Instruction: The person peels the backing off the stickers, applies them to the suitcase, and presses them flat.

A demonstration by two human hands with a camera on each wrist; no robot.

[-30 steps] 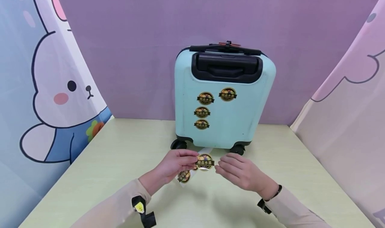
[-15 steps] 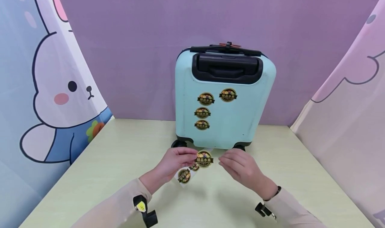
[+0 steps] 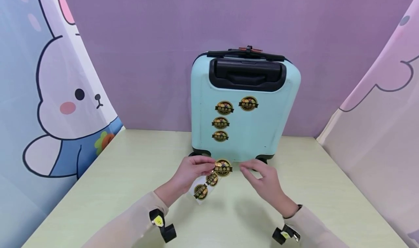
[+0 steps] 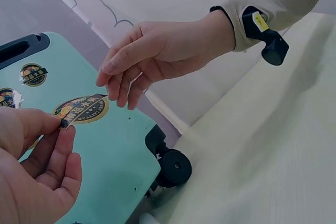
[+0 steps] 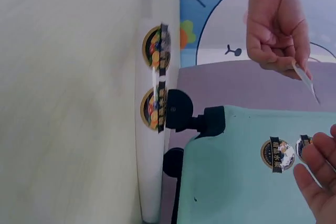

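Note:
My left hand (image 3: 188,170) pinches a round black-and-gold sticker (image 3: 223,170) by its left edge, thumb against fingertips, low in front of the suitcase. My right hand (image 3: 266,182) is just right of that sticker, with a small gap between them in the head view; its fingers are loosely bent and hold nothing. The light-blue suitcase (image 3: 252,131) stands upright behind both hands. Several matching stickers are on its face, one being the upper-right sticker (image 3: 248,103). In the right wrist view the held sticker (image 5: 306,82) shows nearly edge-on.
A white backing strip (image 5: 149,177) with two more stickers lies on the pale table (image 3: 147,150), partly under my left hand in the head view. Black wheels (image 4: 176,167) support the suitcase. A purple backdrop (image 3: 147,59) rises behind, with printed cloth (image 3: 65,95) at the sides.
The left hand has raised the sticker slightly toward the suitcase. My right hand has drawn a little away from the sticker's right edge, its fingers changing pose. The suitcase has stayed put.

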